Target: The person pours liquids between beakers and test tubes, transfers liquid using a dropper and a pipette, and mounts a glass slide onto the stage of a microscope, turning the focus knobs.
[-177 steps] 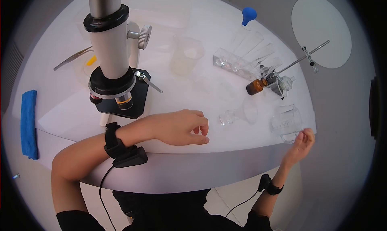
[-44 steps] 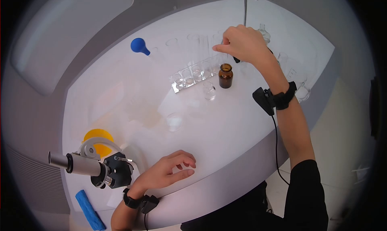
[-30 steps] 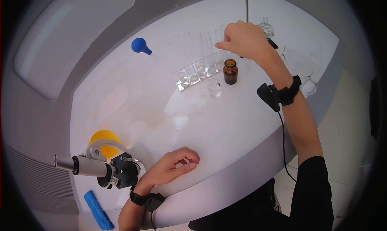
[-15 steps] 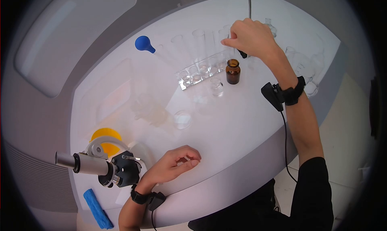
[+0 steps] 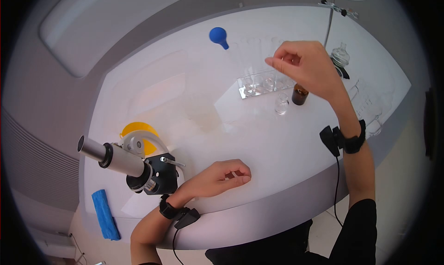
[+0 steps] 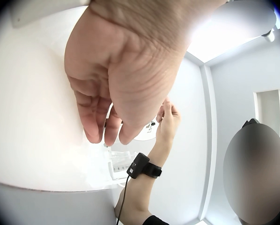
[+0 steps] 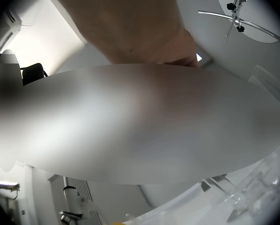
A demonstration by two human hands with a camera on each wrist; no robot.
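Observation:
In the head view my left hand point(image 5: 219, 178) rests near the table's front edge beside the microscope point(image 5: 159, 172), fingers loosely curled around nothing. The left wrist view shows that palm point(image 6: 116, 79) with no object in it. My right hand point(image 5: 307, 68) is raised over the right end of a clear rack point(image 5: 266, 83), thumb extended, fingers bent, with no visible object. Below it, the brown bottle point(image 5: 300, 96) is partly covered by the hand. A small clear bottle point(image 5: 281, 104) stands left of the brown one. The right wrist view is mostly blurred.
A blue rubber bulb point(image 5: 218, 35) lies behind the rack. A metal stand point(image 5: 330, 24) and a clear glass vessel point(image 5: 340, 56) are at the back right, with more glassware point(image 5: 370, 112) by the right edge. A yellow dish point(image 5: 138, 127) and blue cloth point(image 5: 105, 214) are left.
The head view has shifted, moving the table items rightward in it. My right hand has come off the stand's base to over the brown bottle, now partly covering it. My left hand stays by the front edge.

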